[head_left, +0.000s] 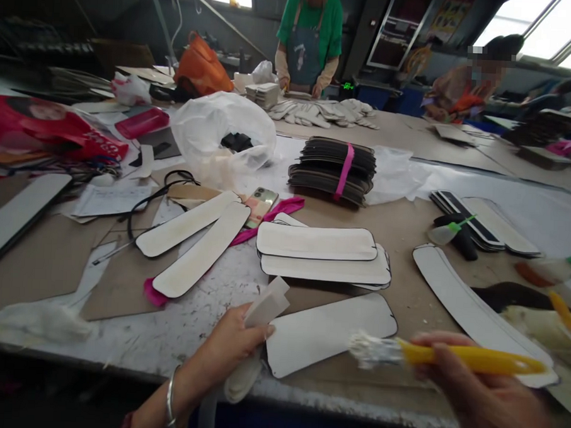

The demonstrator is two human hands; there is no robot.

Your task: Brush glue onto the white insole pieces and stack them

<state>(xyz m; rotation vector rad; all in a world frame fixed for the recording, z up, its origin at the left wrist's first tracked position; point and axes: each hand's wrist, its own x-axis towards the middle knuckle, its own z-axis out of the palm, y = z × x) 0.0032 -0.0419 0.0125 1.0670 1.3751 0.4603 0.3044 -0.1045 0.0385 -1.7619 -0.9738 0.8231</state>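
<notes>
Near the front edge of the table, my left hand (235, 341) is closed on a pale, folded strip (268, 301), part of which hangs in a loop below the hand. Its thumb lies at the left end of a white rounded panel (330, 333) with a dark outline. My right hand (467, 380), partly blurred, grips a paintbrush (473, 359) by its yellow handle. The brush's whitish bristles are over the right part of that panel; whether they touch it I cannot tell. Just behind it lies a small pile of similar white panels (317, 242).
Two white panels (201, 251) lie at the left by a phone (262, 203). Behind the pile is a dark stack bound with a pink band (345, 171), beside a clear plastic bag (223, 123). A curved panel (475, 310) and a green-tipped bottle (448, 231) are at right. Co-workers stand beyond.
</notes>
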